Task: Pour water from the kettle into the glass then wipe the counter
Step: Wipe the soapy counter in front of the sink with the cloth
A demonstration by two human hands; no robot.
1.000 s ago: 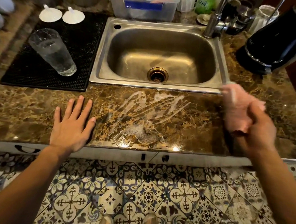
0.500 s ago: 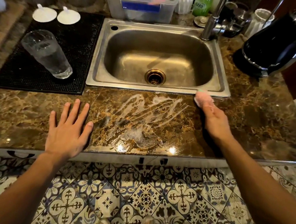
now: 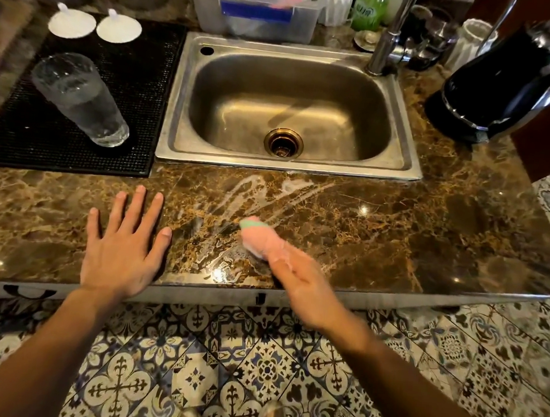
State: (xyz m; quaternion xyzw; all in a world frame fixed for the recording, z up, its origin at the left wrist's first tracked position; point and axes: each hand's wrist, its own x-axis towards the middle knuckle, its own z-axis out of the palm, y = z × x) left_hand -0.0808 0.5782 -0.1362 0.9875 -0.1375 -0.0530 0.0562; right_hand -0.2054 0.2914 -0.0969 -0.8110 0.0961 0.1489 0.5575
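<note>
pour step: looking done; the glass [image 3: 79,97] is standing on the black mat [image 3: 139,78] left of the sink [image 3: 411,152], holding water to about two thirds, and the kettle [image 3: 500,81] is sitting back at the far right of the counter [image 3: 428,235], well apart from the glass.
wipe step: underway, not finished; the right hand [image 3: 301,281] is pushing a pink and green sponge [image 3: 258,238] across the wet patch [image 3: 261,194] between the sink's front rim and the counter's near edge.
right fingers: curling around the sponge, gripping it; blurred, so the exact finger placement is hard to tell.
left hand [image 3: 124,246]: lying flat on the counter, fingers spread, holding nothing, just left of the wet patch.
what is left: soapy streaks are showing above the sponge toward the sink rim, and a shiny film is sitting near the front edge; both are looking unwiped.
edges: the sponge is working near the counter's front edge, so water is likely getting pushed off onto the tiled floor [image 3: 223,367]; the sink rim is bounding the patch at the back.
open room: bare counter is running right of the sponge as far as the corner; on the left the left hand and the mat are closing it in.
</note>
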